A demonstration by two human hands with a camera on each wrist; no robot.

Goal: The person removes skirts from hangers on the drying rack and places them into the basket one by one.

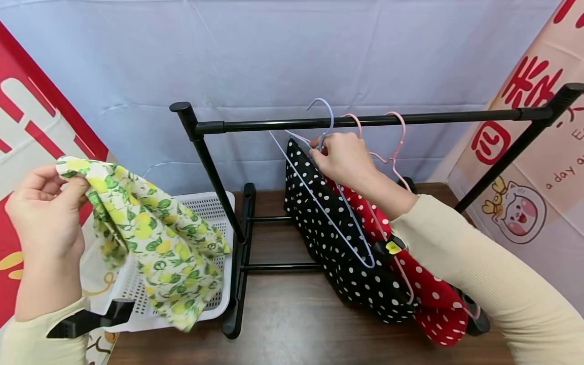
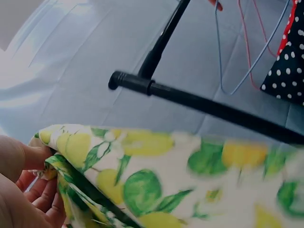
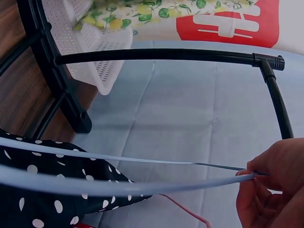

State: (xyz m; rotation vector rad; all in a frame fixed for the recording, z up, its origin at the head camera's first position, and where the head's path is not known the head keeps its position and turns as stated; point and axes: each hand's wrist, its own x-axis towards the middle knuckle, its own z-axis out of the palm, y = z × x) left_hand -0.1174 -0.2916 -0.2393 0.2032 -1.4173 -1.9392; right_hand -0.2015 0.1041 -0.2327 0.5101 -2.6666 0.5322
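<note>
My left hand (image 1: 50, 208) pinches one edge of a lemon-print cloth (image 1: 159, 238), which drapes down over a white basket. In the left wrist view, thumb and fingers close on a gathered fold of the lemon-print cloth (image 2: 142, 175). My right hand (image 1: 344, 157) grips a light blue hanger (image 1: 327, 106) near its neck, just below the rack's bar; its hook rises above the bar. Bare hanger arms spread downward in front of a black polka-dot cloth (image 1: 319, 243). Behind that, a red polka-dot cloth (image 1: 438, 289) hangs by pink hangers (image 1: 397, 137).
A black garment rack (image 1: 274, 124) stands on a brown wooden table (image 1: 283, 314). The white perforated basket (image 1: 223, 299) sits left of the rack, beside its foot. Light blue fabric (image 1: 255, 61) covers the back, with printed banners (image 1: 515, 167) at both sides.
</note>
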